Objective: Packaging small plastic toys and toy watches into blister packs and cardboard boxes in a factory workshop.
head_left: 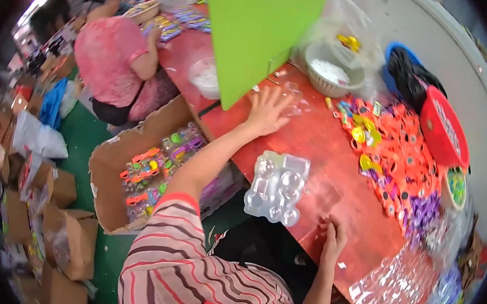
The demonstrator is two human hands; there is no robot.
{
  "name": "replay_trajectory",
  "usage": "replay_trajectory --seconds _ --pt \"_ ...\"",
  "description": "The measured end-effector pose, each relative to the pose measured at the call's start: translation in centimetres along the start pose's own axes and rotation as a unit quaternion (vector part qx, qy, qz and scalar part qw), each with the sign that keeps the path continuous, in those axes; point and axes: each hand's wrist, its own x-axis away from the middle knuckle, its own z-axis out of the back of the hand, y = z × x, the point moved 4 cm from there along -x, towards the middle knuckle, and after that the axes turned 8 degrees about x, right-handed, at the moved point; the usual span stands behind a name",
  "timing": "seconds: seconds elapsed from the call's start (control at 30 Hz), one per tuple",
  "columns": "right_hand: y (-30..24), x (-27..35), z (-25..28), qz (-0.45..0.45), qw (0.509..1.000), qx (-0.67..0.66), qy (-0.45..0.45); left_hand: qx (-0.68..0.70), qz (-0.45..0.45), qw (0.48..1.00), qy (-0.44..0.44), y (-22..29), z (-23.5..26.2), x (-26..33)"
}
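My left hand (268,113) lies palm down on the red tabletop (321,149), fingers spread, beside small clear plastic pieces (299,104). It holds nothing that I can see. Nearer to me is a clear molded blister tray (278,188) with rounded hollows, overhanging the table's near edge and touched by neither hand. To its right, my right hand (334,240) rests at the table edge with its fingers curled together. A faint glossy outline shows by its fingertips, too transparent to make out.
A heap of orange and purple plastic parts (397,158) covers the table's right side, with clear blister trays (396,287) nearer. A grey basket (333,82) stands behind, beside a green panel (258,33). At left are a cardboard box (109,181) of packed toys and a seated person (113,62).
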Motion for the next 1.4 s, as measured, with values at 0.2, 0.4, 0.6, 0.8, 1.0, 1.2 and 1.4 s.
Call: replay_trajectory --seconds 0.2,0.4,0.6,0.8,1.0,1.2,1.4 --pt "1.3 0.4 -0.4 0.023 0.999 -0.024 -0.007 -0.024 -0.029 0.992 -0.122 -5.5 -1.5 0.9" --pt "1.2 0.4 -0.3 0.028 0.999 -0.036 -0.003 -0.016 -0.060 0.988 -0.139 -7.3 -1.6 0.3" --pt "1.9 0.0 -0.1 0.031 0.999 -0.023 0.000 -0.027 -0.035 0.986 -0.158 -8.8 -1.7 -0.4" --pt "1.5 0.1 -0.5 0.038 0.999 -0.011 -0.001 -0.025 -0.062 0.988 -0.139 -8.5 -1.5 0.1" --pt "1.3 0.1 -0.2 0.042 0.998 0.009 0.036 -0.049 -0.030 0.987 -0.153 -5.5 -1.2 -0.7" --pt "1.1 0.1 -0.5 0.052 0.998 0.030 -0.005 -0.036 0.020 0.989 -0.140 -3.9 -2.5 -2.0" --pt "0.5 0.6 -0.6 0.030 0.999 0.013 0.028 0.132 0.086 0.987 -0.012 0.0 -0.4 1.5"
